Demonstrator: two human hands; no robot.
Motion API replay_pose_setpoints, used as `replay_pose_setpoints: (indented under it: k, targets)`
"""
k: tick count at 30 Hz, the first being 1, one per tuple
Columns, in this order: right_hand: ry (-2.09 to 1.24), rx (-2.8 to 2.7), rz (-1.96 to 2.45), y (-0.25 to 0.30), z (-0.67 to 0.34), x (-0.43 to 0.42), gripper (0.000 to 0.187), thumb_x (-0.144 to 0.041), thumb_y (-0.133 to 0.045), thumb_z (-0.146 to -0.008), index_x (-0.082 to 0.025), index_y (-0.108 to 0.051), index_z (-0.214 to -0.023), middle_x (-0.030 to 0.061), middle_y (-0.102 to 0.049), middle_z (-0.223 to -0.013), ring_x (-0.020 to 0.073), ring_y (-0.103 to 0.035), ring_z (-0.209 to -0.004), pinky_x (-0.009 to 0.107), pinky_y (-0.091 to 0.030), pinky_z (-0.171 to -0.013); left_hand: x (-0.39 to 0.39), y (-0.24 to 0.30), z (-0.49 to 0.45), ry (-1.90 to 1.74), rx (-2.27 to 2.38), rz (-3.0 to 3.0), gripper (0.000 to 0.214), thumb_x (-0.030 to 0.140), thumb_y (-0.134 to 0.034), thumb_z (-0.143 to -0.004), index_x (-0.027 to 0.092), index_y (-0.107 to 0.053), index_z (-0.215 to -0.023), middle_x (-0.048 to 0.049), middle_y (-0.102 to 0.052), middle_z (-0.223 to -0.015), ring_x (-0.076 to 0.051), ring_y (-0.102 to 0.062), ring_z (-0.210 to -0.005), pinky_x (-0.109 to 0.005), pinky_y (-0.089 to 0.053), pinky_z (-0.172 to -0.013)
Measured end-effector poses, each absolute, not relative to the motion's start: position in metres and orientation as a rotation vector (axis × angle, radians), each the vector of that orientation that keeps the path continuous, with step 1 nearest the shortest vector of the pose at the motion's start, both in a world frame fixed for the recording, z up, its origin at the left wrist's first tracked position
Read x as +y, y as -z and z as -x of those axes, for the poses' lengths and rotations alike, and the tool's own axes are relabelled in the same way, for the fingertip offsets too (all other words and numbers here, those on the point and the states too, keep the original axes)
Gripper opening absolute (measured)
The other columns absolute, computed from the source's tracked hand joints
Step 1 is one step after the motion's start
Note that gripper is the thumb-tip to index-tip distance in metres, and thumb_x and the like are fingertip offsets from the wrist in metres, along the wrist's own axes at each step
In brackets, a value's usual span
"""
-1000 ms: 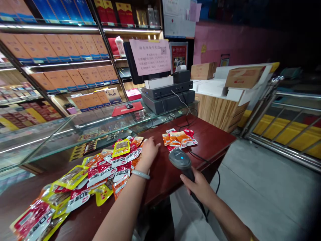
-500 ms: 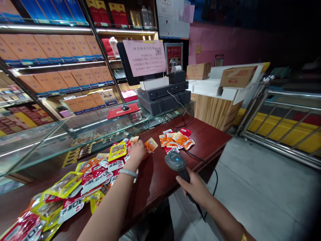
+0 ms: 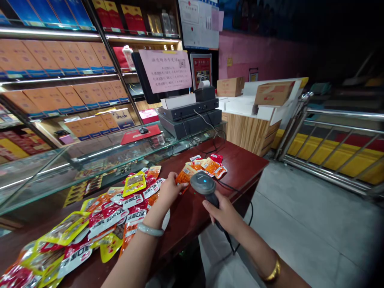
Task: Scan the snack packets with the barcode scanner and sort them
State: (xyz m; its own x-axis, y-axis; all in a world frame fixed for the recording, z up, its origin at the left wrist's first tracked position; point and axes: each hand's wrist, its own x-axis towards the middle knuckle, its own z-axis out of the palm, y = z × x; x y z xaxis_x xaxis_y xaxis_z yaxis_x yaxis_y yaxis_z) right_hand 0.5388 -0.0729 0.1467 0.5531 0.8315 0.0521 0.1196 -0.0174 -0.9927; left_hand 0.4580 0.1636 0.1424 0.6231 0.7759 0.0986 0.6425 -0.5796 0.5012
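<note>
Currently an orange packet (image 3: 183, 176) is pinched by the left hand (image 3: 168, 190), a scanner (image 3: 203, 185) gripped by the right hand (image 3: 223, 212). If crumpled or tilted, the packet might be misread.

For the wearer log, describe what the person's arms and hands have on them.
No sleeves or gloves show on either forearm. The left hand has a glossy pale bangle at its wrist; the right hand has a gold bangle at its wrist.
</note>
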Motion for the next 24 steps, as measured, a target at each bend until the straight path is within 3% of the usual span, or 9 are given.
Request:
replay_pose_setpoints:
  k: [3,6,10,13,15,19,24]
  targets:
    - [-0.715,-0.842,1.497,-0.146,-0.539,-0.071,0.039,-0.055,-0.063,-0.089,-0.019,-0.059,-0.105,-0.0129,-0.047,-0.046,0.0125,-0.047,-0.036,0.023,-0.040,-0.041,0.163,-0.141,-0.456,-0.394,1.114,-2.444,0.043,0.035,-0.081,-0.079,0.022,-0.055,-0.111,-0.0095,-0.076,-0.107,-0.030,-0.075,-0.099,-0.033,-0.049,-0.078]
    - [-0.695,-0.840,1.492,-0.140,-0.539,-0.070,0.037,-0.055,-0.064,-0.089,-0.020,-0.059,-0.101,-0.0132,-0.046,-0.046,0.0122,-0.047,-0.036,0.022,-0.040,-0.041,0.164,-0.139,-0.459,-0.389,1.098,-2.295,0.038,0.036,-0.079,-0.081,0.022,-0.054,-0.107,-0.0049,-0.076,-0.092,-0.025,-0.075,-0.085,-0.031,-0.050,-0.072]
    - [-0.693,-0.825,1.483,-0.129,-0.541,-0.070,0.035,-0.055,-0.064,-0.091,-0.021,-0.058,-0.101,-0.0134,-0.047,-0.046,0.0117,-0.046,-0.035,0.022,-0.039,-0.041,0.160,-0.134,-0.487,-0.515,1.040,-2.010,0.040,0.038,-0.085,-0.077,0.020,-0.056,-0.098,-0.0044,-0.074,-0.086,-0.023,-0.074,-0.083,-0.030,-0.053,-0.071]
    - [-0.699,-0.805,1.485,-0.123,-0.544,-0.070,0.035,-0.055,-0.062,-0.092,-0.022,-0.056,-0.102,-0.0140,-0.047,-0.045,0.0119,-0.045,-0.035,0.022,-0.038,-0.041,0.158,-0.134,-0.521,-0.548,0.926,-1.848,0.039,0.040,-0.080,-0.085,0.016,-0.059,-0.109,-0.0068,-0.076,-0.088,-0.021,-0.074,-0.078,-0.031,-0.056,-0.072]
    - [-0.699,-0.795,1.496,-0.121,-0.546,-0.071,0.035,-0.056,-0.061,-0.091,-0.022,-0.055,-0.101,-0.0145,-0.045,-0.044,0.0122,-0.045,-0.036,0.022,-0.038,-0.041,0.163,-0.138,-0.536,-0.570,0.909,-1.862,0.044,0.036,-0.080,-0.086,0.015,-0.059,-0.118,-0.0118,-0.078,-0.099,-0.022,-0.076,-0.086,-0.033,-0.058,-0.079]
    - [-0.706,-0.777,1.529,-0.121,-0.550,-0.075,0.038,-0.058,-0.061,-0.089,-0.022,-0.055,-0.099,-0.0142,-0.044,-0.045,0.0122,-0.045,-0.037,0.023,-0.038,-0.043,0.193,-0.147,-0.518,-0.634,1.002,-2.077,0.059,0.033,-0.080,-0.086,0.011,-0.057,-0.135,-0.0248,-0.066,-0.138,-0.033,-0.064,-0.130,-0.043,-0.047,-0.110]
    - [-0.725,-0.766,1.567,-0.115,-0.551,-0.078,0.038,-0.059,-0.061,-0.087,-0.023,-0.053,-0.096,-0.0132,-0.047,-0.044,0.0129,-0.045,-0.037,0.024,-0.038,-0.045,0.238,-0.150,-0.457,-0.281,1.441,-2.792,0.067,0.053,-0.065,-0.094,0.004,-0.057,-0.139,-0.0325,-0.061,-0.142,-0.043,-0.050,-0.143,-0.055,-0.036,-0.118]
